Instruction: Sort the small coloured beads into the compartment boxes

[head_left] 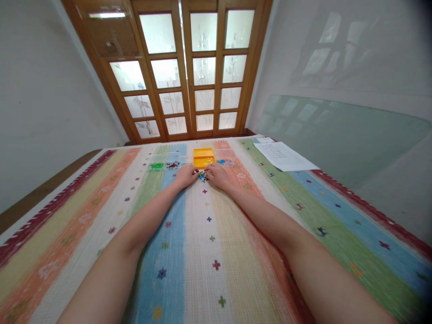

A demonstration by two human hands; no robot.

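Observation:
A small pile of mixed blue, dark and white pieces [202, 176] lies on the striped tablecloth, too small to name. My left hand [186, 175] rests at the pile's left side, its fingers curled and closed at the pieces. On the other side, my right hand [218, 174] has its fingers bent together over the pile's edge; whatever is in the fingertips is too small to make out. Just beyond both hands stands an open yellow box [204, 153], with some pale pieces in its nearer part.
Clear containers with green pieces [157, 166] and brown pieces [173, 165] stand left of the yellow box. Another with blue pieces [222, 162] is at its right. Printed paper [285, 156] lies on the tablecloth [202, 252] at the far right. Glass-paned doors [189, 72] close the background.

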